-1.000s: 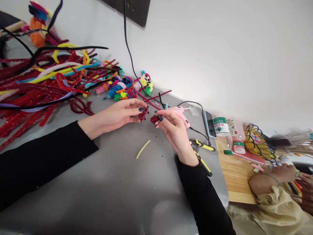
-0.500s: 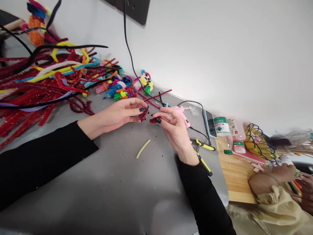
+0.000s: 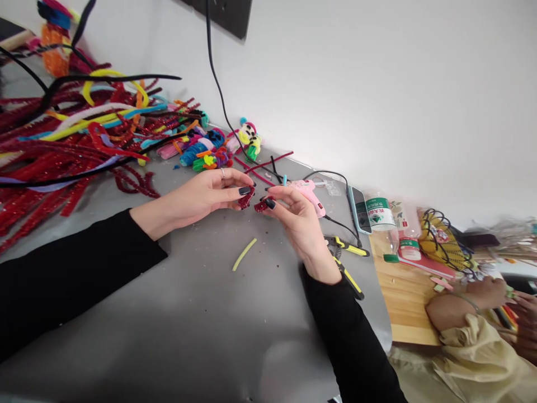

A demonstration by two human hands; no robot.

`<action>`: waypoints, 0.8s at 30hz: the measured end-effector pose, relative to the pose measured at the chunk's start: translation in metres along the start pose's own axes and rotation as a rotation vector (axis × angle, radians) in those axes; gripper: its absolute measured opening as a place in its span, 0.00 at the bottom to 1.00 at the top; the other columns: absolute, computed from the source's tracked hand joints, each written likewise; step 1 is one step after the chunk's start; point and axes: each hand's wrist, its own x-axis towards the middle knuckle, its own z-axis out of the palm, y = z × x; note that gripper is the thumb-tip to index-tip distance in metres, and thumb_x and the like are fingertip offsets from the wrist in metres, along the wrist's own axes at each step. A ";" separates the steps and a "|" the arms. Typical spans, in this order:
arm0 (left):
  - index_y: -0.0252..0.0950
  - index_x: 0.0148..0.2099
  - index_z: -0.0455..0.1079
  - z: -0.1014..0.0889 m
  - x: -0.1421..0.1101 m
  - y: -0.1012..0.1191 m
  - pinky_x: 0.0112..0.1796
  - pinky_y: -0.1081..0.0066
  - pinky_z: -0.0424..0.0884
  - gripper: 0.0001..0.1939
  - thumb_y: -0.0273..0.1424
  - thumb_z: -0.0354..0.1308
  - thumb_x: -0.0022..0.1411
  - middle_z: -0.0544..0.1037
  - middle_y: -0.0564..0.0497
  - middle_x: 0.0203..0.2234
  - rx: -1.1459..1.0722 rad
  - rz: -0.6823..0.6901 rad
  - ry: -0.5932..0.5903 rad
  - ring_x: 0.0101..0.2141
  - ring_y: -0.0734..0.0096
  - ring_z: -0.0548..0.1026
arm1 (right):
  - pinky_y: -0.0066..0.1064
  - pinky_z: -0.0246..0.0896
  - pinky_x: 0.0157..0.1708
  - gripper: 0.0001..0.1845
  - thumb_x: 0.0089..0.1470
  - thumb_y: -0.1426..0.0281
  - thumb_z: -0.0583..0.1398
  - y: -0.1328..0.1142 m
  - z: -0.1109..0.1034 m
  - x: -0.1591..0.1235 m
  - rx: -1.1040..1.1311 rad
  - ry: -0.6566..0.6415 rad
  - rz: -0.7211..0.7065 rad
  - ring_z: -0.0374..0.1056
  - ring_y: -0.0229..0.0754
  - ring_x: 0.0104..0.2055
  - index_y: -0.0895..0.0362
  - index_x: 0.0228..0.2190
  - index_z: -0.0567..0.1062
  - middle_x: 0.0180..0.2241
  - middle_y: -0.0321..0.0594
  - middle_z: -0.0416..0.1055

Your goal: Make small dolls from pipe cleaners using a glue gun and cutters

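My left hand [image 3: 216, 190] pinches a small dark red glittery pipe cleaner piece [image 3: 246, 200] between thumb and fingers. Close by on the right, my right hand [image 3: 293, 218] grips a second dark red pipe cleaner piece [image 3: 262, 206], partly covered by the fingers. A narrow gap separates the two pieces above the grey mat [image 3: 201, 324]. Below the hands lies a short yellow-green pipe cleaner [image 3: 244, 254]. Just behind my right hand rests a pink glue gun [image 3: 308, 195].
Loose pipe cleaners [image 3: 75, 151] pile up at left, beside small pipe cleaner dolls [image 3: 205, 148]. Yellow-handled pliers [image 3: 348, 268], a phone [image 3: 359, 210] and a plastic bottle [image 3: 381, 218] stand or lie at right. A co-worker's arm [image 3: 453, 310] is at far right. A black cord [image 3: 218, 84] hangs along the wall.
Both hands keep their grips, and the red pieces have turned slightly in the fingers. The whole view has shifted a little.
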 end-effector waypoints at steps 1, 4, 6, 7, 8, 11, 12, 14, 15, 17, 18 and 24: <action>0.39 0.44 0.81 0.000 0.000 0.000 0.41 0.64 0.79 0.17 0.36 0.77 0.53 0.81 0.49 0.40 0.009 0.003 0.004 0.38 0.66 0.78 | 0.35 0.79 0.44 0.20 0.49 0.58 0.77 0.000 0.001 0.000 0.016 -0.007 0.000 0.78 0.40 0.42 0.49 0.42 0.81 0.44 0.36 0.79; 0.38 0.44 0.80 0.002 0.000 0.000 0.41 0.64 0.79 0.17 0.37 0.77 0.53 0.81 0.49 0.40 0.031 0.013 0.013 0.39 0.65 0.79 | 0.33 0.81 0.39 0.22 0.48 0.59 0.77 0.000 0.004 0.000 0.047 -0.025 0.004 0.78 0.39 0.40 0.48 0.44 0.81 0.42 0.35 0.79; 0.38 0.44 0.80 0.002 -0.001 0.000 0.42 0.63 0.80 0.18 0.37 0.77 0.53 0.80 0.49 0.41 0.048 0.020 0.022 0.40 0.64 0.79 | 0.33 0.81 0.40 0.23 0.47 0.59 0.78 0.002 0.004 0.001 0.040 -0.020 -0.010 0.78 0.40 0.41 0.49 0.42 0.80 0.40 0.35 0.80; 0.38 0.44 0.80 0.003 -0.001 0.001 0.42 0.63 0.81 0.18 0.38 0.77 0.53 0.80 0.48 0.42 0.059 0.024 0.028 0.40 0.64 0.79 | 0.34 0.81 0.42 0.22 0.46 0.59 0.78 0.002 0.004 0.001 0.027 -0.012 -0.018 0.78 0.40 0.41 0.50 0.41 0.80 0.39 0.35 0.80; 0.38 0.44 0.79 0.003 -0.001 0.001 0.43 0.63 0.81 0.19 0.38 0.77 0.52 0.80 0.48 0.42 0.070 0.028 0.035 0.41 0.64 0.79 | 0.34 0.81 0.43 0.22 0.45 0.58 0.79 0.003 0.004 0.002 0.010 -0.006 -0.024 0.78 0.41 0.41 0.51 0.39 0.81 0.39 0.36 0.81; 0.38 0.45 0.79 0.003 -0.001 0.001 0.43 0.62 0.82 0.21 0.39 0.77 0.51 0.81 0.48 0.40 0.105 0.026 0.040 0.39 0.64 0.80 | 0.36 0.79 0.45 0.19 0.46 0.58 0.78 0.004 0.003 0.003 -0.035 -0.009 -0.028 0.78 0.40 0.39 0.52 0.36 0.82 0.38 0.37 0.82; 0.38 0.46 0.79 0.003 -0.001 0.001 0.43 0.63 0.82 0.21 0.38 0.77 0.52 0.81 0.49 0.39 0.117 0.025 0.036 0.39 0.64 0.80 | 0.36 0.79 0.45 0.19 0.47 0.57 0.78 0.003 0.003 0.002 -0.041 -0.013 -0.031 0.78 0.40 0.38 0.52 0.37 0.83 0.38 0.37 0.82; 0.37 0.46 0.78 0.003 -0.002 0.001 0.43 0.63 0.82 0.21 0.38 0.77 0.52 0.82 0.49 0.37 0.138 0.026 0.029 0.39 0.63 0.81 | 0.35 0.79 0.42 0.17 0.48 0.58 0.77 0.003 0.004 0.002 -0.039 -0.012 -0.042 0.78 0.40 0.37 0.52 0.37 0.83 0.37 0.36 0.82; 0.37 0.46 0.78 0.004 -0.002 0.000 0.43 0.63 0.82 0.21 0.38 0.76 0.52 0.82 0.48 0.38 0.144 0.030 0.028 0.39 0.62 0.82 | 0.34 0.78 0.40 0.17 0.48 0.58 0.77 0.003 0.005 0.001 -0.033 -0.005 -0.049 0.78 0.40 0.36 0.51 0.38 0.84 0.36 0.36 0.82; 0.37 0.46 0.78 0.004 -0.002 0.000 0.42 0.64 0.82 0.21 0.38 0.76 0.52 0.83 0.48 0.39 0.145 0.038 0.029 0.40 0.62 0.82 | 0.33 0.78 0.38 0.19 0.46 0.58 0.78 0.004 0.007 0.001 -0.012 0.021 -0.061 0.78 0.39 0.35 0.51 0.38 0.83 0.35 0.34 0.82; 0.37 0.45 0.78 0.005 -0.002 -0.001 0.41 0.65 0.82 0.20 0.38 0.77 0.52 0.83 0.48 0.39 0.141 0.039 0.029 0.40 0.62 0.83 | 0.33 0.79 0.37 0.21 0.45 0.58 0.79 0.004 0.008 0.001 -0.004 0.035 -0.067 0.78 0.39 0.35 0.51 0.38 0.82 0.34 0.34 0.81; 0.37 0.44 0.77 0.008 -0.002 0.002 0.39 0.68 0.82 0.20 0.37 0.77 0.51 0.83 0.50 0.36 0.115 0.019 -0.003 0.38 0.63 0.84 | 0.35 0.79 0.38 0.23 0.42 0.53 0.79 0.006 0.012 0.002 -0.044 0.091 -0.077 0.77 0.39 0.32 0.52 0.31 0.78 0.31 0.35 0.80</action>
